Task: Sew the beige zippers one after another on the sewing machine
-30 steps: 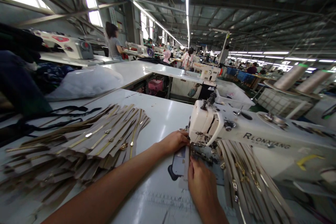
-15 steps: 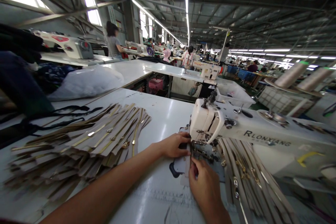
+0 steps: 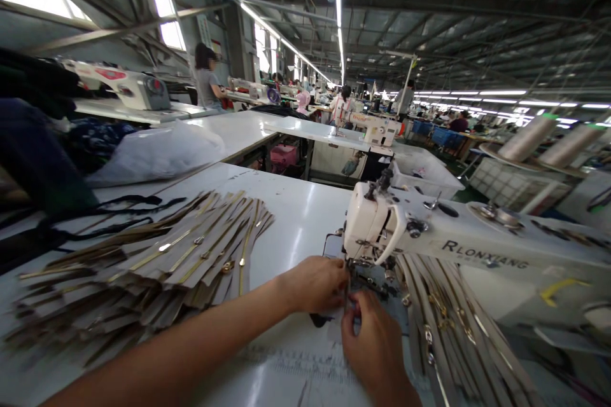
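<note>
My left hand (image 3: 321, 283) is closed just in front of the needle area of the white sewing machine (image 3: 370, 222), its fingertips pinching a narrow grey strip. Close by on the right, my right hand (image 3: 372, 337) pinches the lower part of the same grey strip (image 3: 347, 297). The strip's far end is hidden by the fingers and the machine head. To the left, a fanned pile of grey zippers (image 3: 191, 254) with gold teeth and pulls lies on the table. More grey zippers (image 3: 443, 318) hang under the machine arm on the right.
A clear plastic bag (image 3: 157, 149) and dark cloth (image 3: 42, 159) lie at the left. Beyond the white table (image 3: 286, 203) stand another sewing machine (image 3: 379, 128) and a white bin (image 3: 424, 168). Thread cones (image 3: 529, 137) stand at the right. Several people are farther back.
My left hand has moved down and slightly toward me, away from the needle, and its fingers have drawn together. My right hand has barely moved.
</note>
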Demonstrator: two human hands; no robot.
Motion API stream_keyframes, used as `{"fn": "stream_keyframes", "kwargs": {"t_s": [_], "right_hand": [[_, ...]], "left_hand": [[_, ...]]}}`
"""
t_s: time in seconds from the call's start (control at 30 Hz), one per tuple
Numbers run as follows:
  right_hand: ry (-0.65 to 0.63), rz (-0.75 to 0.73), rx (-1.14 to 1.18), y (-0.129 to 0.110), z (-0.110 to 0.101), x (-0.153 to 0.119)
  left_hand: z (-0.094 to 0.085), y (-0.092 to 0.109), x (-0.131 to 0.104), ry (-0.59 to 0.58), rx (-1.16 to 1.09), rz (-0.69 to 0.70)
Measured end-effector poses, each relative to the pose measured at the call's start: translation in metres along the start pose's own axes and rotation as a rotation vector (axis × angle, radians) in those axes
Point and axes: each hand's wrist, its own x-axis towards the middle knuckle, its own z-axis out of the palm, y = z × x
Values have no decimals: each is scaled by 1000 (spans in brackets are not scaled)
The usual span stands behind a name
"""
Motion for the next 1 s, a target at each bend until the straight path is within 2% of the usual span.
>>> {"fn": "stream_keyframes", "kwargs": {"t_s": [0.1, 0.2, 0.37, 0.73, 1.0], "right_hand": [[11, -13, 35, 2, -2, -2], [-2, -44, 85, 4, -2, -4], [-36, -57, 105, 7, -5, -8], [-35, -124, 91, 10, -8, -10], [-16, -151, 197, 11, -18, -8]], "left_hand": [[8, -4, -6, 94, -64, 200], [20, -12, -12, 182, -167, 288], [29, -14, -15, 208, -213, 296], [27, -11, -16, 190, -178, 306], [29, -9, -15, 190, -205, 355]]}}
